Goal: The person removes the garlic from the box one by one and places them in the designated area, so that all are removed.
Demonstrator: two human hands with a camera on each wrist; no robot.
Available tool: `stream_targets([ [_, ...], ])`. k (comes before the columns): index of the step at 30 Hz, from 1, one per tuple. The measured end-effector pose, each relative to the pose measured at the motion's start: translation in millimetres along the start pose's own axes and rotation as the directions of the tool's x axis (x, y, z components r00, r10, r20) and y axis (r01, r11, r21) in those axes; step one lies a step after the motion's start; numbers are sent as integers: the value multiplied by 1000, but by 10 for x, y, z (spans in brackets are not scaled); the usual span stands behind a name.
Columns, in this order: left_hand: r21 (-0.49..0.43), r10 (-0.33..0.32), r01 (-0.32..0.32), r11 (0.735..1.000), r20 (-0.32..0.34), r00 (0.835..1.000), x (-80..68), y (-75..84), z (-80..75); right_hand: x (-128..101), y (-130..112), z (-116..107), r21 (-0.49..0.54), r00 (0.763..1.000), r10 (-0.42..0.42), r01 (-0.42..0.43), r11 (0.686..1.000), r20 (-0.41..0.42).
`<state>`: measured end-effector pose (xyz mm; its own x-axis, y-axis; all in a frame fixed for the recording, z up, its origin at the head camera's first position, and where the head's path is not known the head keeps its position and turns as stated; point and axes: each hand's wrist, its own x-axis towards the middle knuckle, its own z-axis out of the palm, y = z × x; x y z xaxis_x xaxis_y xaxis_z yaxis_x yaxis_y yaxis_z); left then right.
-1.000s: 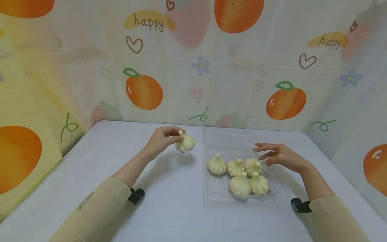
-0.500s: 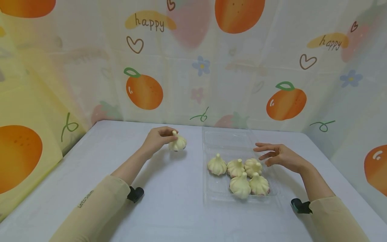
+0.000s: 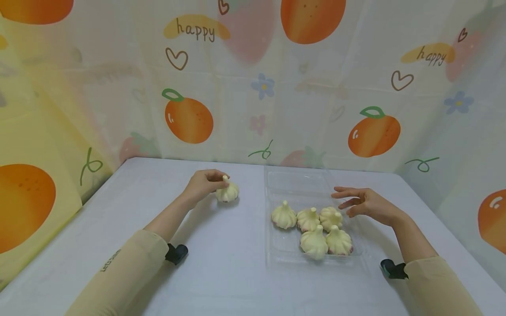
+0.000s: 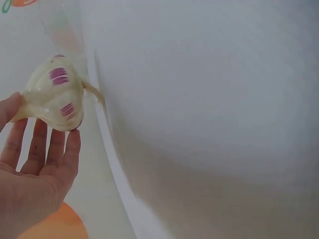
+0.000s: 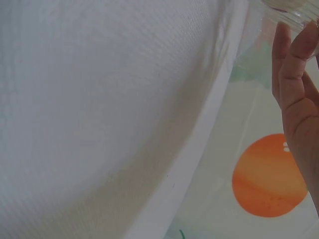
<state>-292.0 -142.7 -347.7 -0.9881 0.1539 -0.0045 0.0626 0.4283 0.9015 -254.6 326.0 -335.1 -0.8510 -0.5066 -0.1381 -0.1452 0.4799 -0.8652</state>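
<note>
My left hand (image 3: 218,178) pinches the stem of a pale garlic bulb (image 3: 227,192), which sits low on the white table (image 3: 221,263), left of the tray. The left wrist view shows that bulb (image 4: 52,94) with purple marks on its underside, and my fingers (image 4: 47,152) beside it. A clear plastic tray (image 3: 296,181) holds several more garlic bulbs (image 3: 313,224) in its near half. My right hand (image 3: 345,199) hovers with relaxed, spread fingers over the tray's right edge and holds nothing. In the right wrist view, the fingers (image 5: 293,64) are close to the tray rim (image 5: 289,12).
A curtain printed with oranges (image 3: 188,119) hangs round the table's back and sides. A black clip-like piece sits at each sleeve cuff (image 3: 176,253). The tray's far half is bare plastic.
My left hand has carried the garlic bulb leftwards and down, from the air near the tray to the table surface. The right hand has not moved.
</note>
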Motion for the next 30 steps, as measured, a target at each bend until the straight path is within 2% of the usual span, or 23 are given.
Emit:
stream_targets([
  [12, 38, 20, -21, 999, 25, 1000, -10, -23, 15, 8, 11, -6, -3, 1000, -4, 4, 1000, 1],
  [24, 96, 20, -28, 995, 85, 996, 3, -47, 40, 0, 0, 2, -12, 1000, 6, -6, 1000, -6],
  [30, 136, 24, -43, 990, 141, 990, 11, -54, 74, 4, -9, 7, -20, 1000, 13, -13, 1000, -5],
])
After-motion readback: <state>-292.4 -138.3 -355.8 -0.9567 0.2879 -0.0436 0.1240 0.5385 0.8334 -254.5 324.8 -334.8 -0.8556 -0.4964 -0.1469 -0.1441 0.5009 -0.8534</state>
